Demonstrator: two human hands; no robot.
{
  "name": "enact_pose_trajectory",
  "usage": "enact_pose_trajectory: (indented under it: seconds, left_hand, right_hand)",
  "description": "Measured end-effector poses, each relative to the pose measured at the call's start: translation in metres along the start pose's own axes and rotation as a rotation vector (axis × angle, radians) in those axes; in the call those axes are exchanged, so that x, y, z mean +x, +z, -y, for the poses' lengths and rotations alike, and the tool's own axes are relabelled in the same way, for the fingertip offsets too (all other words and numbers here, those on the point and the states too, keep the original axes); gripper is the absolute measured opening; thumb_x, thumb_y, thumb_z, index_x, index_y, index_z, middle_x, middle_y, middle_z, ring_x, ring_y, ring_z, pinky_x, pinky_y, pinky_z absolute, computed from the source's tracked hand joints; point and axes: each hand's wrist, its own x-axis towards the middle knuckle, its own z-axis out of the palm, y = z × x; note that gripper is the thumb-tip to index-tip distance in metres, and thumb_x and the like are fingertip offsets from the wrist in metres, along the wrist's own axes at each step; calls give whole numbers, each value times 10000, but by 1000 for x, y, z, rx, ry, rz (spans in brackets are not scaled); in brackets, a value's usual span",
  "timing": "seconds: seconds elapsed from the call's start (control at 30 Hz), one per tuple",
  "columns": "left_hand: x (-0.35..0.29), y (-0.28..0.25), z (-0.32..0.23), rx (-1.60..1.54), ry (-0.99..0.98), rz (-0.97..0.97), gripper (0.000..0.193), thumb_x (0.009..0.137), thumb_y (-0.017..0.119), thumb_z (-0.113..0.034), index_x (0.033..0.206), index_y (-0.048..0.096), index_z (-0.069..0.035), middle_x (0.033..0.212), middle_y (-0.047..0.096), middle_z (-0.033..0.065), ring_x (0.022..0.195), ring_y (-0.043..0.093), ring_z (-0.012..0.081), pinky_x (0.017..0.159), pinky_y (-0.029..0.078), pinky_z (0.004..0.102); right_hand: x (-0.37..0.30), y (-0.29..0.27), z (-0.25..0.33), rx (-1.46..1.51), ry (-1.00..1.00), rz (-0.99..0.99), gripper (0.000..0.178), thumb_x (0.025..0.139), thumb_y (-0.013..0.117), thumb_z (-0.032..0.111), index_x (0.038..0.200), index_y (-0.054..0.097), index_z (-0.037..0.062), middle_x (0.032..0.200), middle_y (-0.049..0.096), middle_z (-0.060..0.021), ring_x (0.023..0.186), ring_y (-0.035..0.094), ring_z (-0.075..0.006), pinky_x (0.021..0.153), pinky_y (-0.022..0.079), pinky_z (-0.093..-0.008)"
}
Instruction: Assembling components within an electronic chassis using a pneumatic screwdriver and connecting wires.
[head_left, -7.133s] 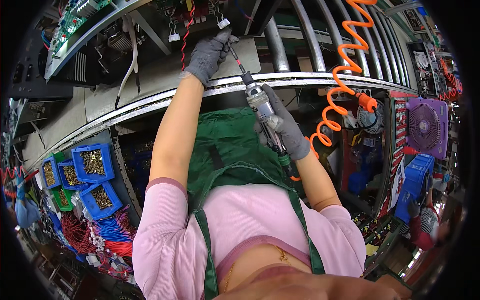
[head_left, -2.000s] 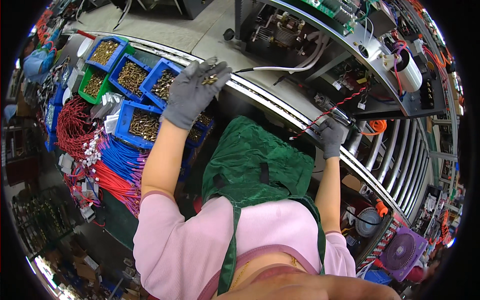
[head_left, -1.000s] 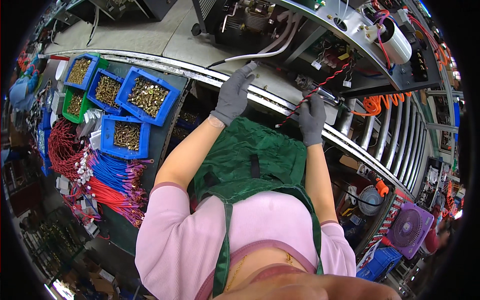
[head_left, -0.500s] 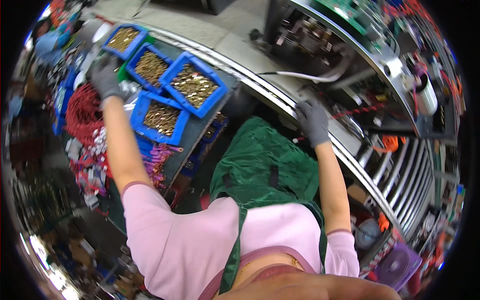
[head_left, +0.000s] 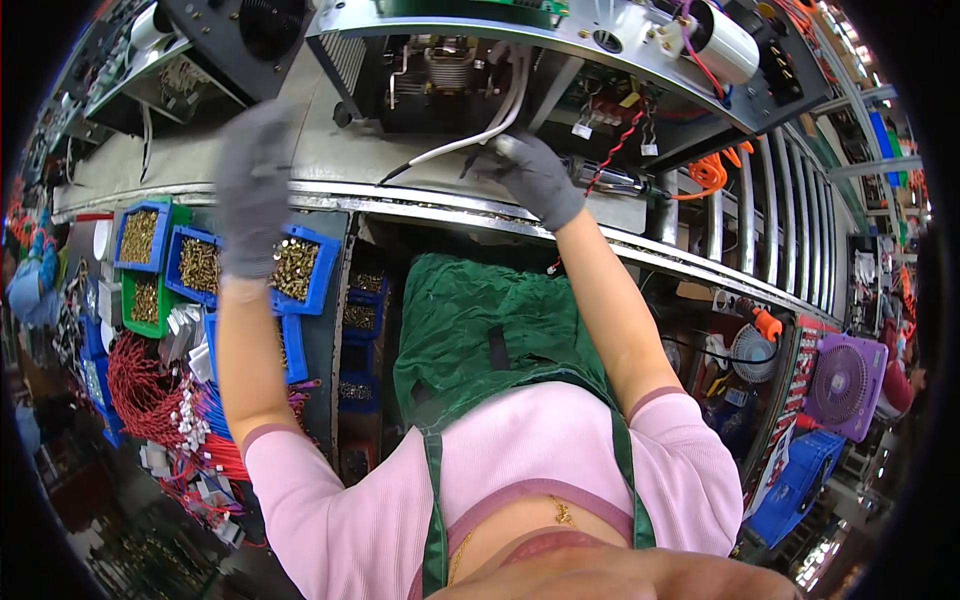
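Observation:
My left hand (head_left: 255, 185), in a grey glove, is smeared by motion above the blue bins and the metal rail; whether it holds anything does not show. Small brass-coloured metal parts fill the blue bin (head_left: 330, 265) beside its wrist and another blue bin (head_left: 176, 262). My right hand (head_left: 540, 182), also gloved in grey, is over the far work surface, its fingers bent together beside a white cable (head_left: 455, 145) with a black end. What lies between those fingertips is too small to make out. The cable comes from an open metal machine housing (head_left: 430, 28).
A red-black twisted wire (head_left: 612, 155) hangs from the housing. Bundled red wires (head_left: 135, 385) and a green bin (head_left: 145, 325) lie at left. The metal rail (head_left: 440, 205) crosses ahead, with rollers (head_left: 790, 210) at right. A purple fan (head_left: 845, 385) stands farther right.
My view has turned to the right. My left hand has come away from the bins toward the rail. My right hand has moved from the rail to beside the white cable.

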Motion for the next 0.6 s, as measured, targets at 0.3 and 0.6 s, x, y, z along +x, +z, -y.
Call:
enact_pose_trajectory:
  seconds: [0.3, 0.6]
  left_hand:
    - [-19, 164, -71, -260, -221, 778, 245, 852, 562, -221, 991, 661, -44, 852, 649, 183, 856, 622, 335, 792, 481, 409]
    - [4, 184, -89, -1096, -602, 275, 377, 811, 553, -10, 1180, 586, -82, 1096, 594, 163, 928, 571, 294, 860, 475, 374]
  right_hand:
    - [-27, -29, 25, 264, 175, -22, 334, 965, 495, 277, 1140, 551, -2, 848, 582, -56, 759, 570, -144, 726, 494, -316]
    - [-37, -17, 22, -34, 266, -45, 355, 950, 519, 262, 1235, 525, 51, 785, 539, 3, 632, 482, -66, 576, 431, -221]
